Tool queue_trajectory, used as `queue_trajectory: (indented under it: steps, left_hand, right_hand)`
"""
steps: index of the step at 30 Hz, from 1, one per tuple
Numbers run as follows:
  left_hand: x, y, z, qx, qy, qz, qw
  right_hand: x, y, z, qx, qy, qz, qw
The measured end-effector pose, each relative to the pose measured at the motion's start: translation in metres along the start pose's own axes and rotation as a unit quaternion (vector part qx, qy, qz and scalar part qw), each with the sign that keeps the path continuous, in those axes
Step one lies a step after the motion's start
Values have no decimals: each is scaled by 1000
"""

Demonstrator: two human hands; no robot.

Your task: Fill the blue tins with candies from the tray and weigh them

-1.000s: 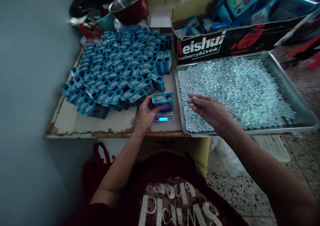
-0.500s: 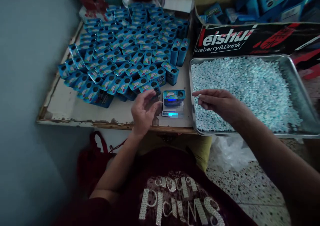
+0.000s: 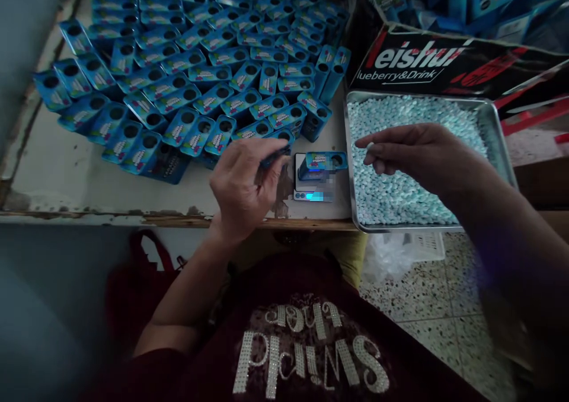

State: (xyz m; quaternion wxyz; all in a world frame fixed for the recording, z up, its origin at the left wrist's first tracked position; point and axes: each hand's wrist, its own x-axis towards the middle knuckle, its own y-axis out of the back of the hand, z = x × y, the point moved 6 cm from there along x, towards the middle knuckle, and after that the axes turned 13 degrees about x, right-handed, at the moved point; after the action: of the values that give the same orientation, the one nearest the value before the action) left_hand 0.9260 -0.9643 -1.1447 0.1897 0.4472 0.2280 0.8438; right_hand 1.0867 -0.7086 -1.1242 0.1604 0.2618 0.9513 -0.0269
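right hand point(image 3: 413, 156) grip pinched on a small pale tablet point(image 3: 368, 146), held above the metal tray point(image 3: 495, 130) of loose tablets. left hand point(image 3: 242, 185) grip closed round a blue tin point(image 3: 278, 148) at the stack edge, i think; fingers hide most of it. another tin point(image 3: 324, 163) sits on the pocket scale point(image 3: 313, 191) on the tabletop point(image 3: 66, 176). tablet: light, hard, slick, crumbly, so pinch by its faces. tin: light, stiff, take by the long sides.

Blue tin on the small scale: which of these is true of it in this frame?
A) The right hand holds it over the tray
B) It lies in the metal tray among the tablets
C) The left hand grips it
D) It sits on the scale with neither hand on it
D: the blue tin rests on the scale, with the left hand beside it and the right hand over the metal tray.
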Motion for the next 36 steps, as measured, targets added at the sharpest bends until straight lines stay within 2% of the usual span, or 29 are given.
queue_trajectory:
  steps: [2, 4, 8, 11, 14, 22, 26, 36]
  left_hand:
    - [2, 1, 6, 8, -33, 13, 999]
    - [2, 3, 8, 19, -37, 27, 999]
    - [-3, 11, 7, 34, -9, 40, 999]
    - [-5, 11, 6, 46, 17, 26, 998]
    - [-3, 3, 7, 55, 25, -14, 998]
    - [1, -31, 14, 108, -15, -83, 991]
    - [1, -47, 20, 112, -26, -131, 985]
    - [0, -58, 17, 133, -33, -148, 979]
  right_hand:
    - [0, -6, -2, -4, -5, 3, 1000]
    - [1, -9, -1, -3, -15, 7, 1000]
    - [3, -14, -1, 7, -17, -2, 1000]
    - [5, -16, -4, 20, 5, -13, 1000]
    - [5, -13, -2, 39, 4, -17, 999]
    - [-1, 13, 8, 57, 6, -22, 998]
    - [-2, 14, 9, 41, 8, -32, 999]
    - [2, 20, 14, 47, 0, -26, 999]
